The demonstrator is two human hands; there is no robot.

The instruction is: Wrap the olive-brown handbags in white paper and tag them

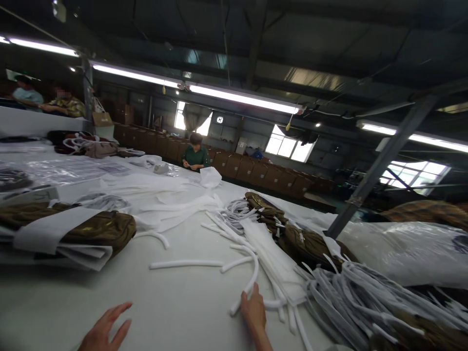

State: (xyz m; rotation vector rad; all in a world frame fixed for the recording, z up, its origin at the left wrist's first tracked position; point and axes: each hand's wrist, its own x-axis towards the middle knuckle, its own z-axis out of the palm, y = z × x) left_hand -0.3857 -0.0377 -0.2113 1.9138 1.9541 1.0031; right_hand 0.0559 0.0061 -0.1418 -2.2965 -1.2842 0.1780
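My left hand (104,331) hovers over the near left of the white table, its thumb and fingers apart and nothing in them. At the front middle, my right hand (253,309) has its thumb and fingers on a curved white foam tube (255,265), close to the tube's lower end; the grip is partly hidden. More white foam tubes (186,264) lie loose on the table. To the right of that hand, a stack of white sheet strips (270,253) rests on further tubes. An olive-brown bag (117,229) with a white band (54,229) around it lies at the left.
Coils of grey-white cord (351,297) and olive-brown bags (300,241) are heaped at the right, beside plastic-wrapped goods (409,248) and a slanted metal post (383,161). White sheets (171,209) spread across the middle. A person in green (196,156) is at the table's far end.
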